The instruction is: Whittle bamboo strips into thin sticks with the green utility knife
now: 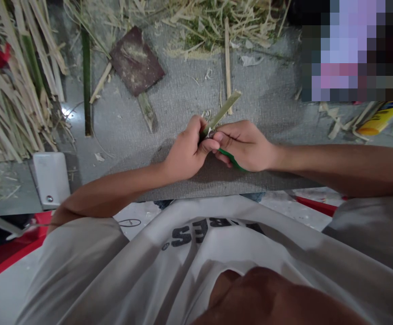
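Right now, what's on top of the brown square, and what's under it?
Pale dust lies on the brown square. A green sliver sticks out at its near edge. Anything fully underneath is covered, so I can't tell.

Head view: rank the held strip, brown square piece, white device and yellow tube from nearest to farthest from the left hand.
1. Held strip: in the left hand.
2. Brown square piece: ahead and left.
3. White device: well to the left.
4. Yellow tube: far right.

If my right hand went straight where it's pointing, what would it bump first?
Probably the left hand, just ahead of the right hand; they seem to touch, though depth is hard to tell.
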{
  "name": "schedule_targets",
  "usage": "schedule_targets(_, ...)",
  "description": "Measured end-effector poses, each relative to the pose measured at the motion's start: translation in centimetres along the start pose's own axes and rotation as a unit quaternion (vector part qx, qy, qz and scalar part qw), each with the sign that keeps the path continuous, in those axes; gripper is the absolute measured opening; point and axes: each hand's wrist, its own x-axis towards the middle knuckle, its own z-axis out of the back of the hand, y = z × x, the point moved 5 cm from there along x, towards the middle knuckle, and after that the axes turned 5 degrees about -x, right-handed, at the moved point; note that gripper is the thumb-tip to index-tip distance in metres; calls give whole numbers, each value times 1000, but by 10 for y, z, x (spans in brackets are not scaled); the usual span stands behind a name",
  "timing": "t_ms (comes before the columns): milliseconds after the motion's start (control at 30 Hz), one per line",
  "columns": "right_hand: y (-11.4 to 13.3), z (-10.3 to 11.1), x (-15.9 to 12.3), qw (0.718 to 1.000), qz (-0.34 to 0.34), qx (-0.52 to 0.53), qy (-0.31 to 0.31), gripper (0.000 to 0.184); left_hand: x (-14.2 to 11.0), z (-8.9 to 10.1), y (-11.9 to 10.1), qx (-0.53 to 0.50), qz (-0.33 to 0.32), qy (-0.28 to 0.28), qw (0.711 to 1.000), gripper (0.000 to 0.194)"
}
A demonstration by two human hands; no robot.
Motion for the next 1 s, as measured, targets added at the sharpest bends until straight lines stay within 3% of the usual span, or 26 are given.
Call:
schedule_targets(100,1,0,1,999,32,-8,11,62,1,0,2,3,-4,5,1000,60)
schedule_targets(267,-6,0,6,984,-99,101,113,63,-1,-2,7,-7,-15,18,1000,60)
schedule_targets(367,-5,1,7,968,-159,137,137,61,-3,-3,7,-8,-11,22,1000,59)
schedule_targets(600,-3,-3,5,977,-146,133,78,62,-2,-2,-1,11,-38,17,999,54)
schedule_targets(700,-2,-5,3,991,-102,83,29,65,-1,-1,1,22,-29,7,999,55)
schedule_targets(800,0,-3,1,999,-36,27,-13,66,0,0,0,30,-62,-7,998,53)
schedule_targets(867,-2,-3,2,999,-30,32,8,66,-1,0,-1,30,-70,-9,997,53)
schedule_targets(1000,-10,-2,4,980,-129,96,114,64,-5,-3,0,20,-44,19,999,60)
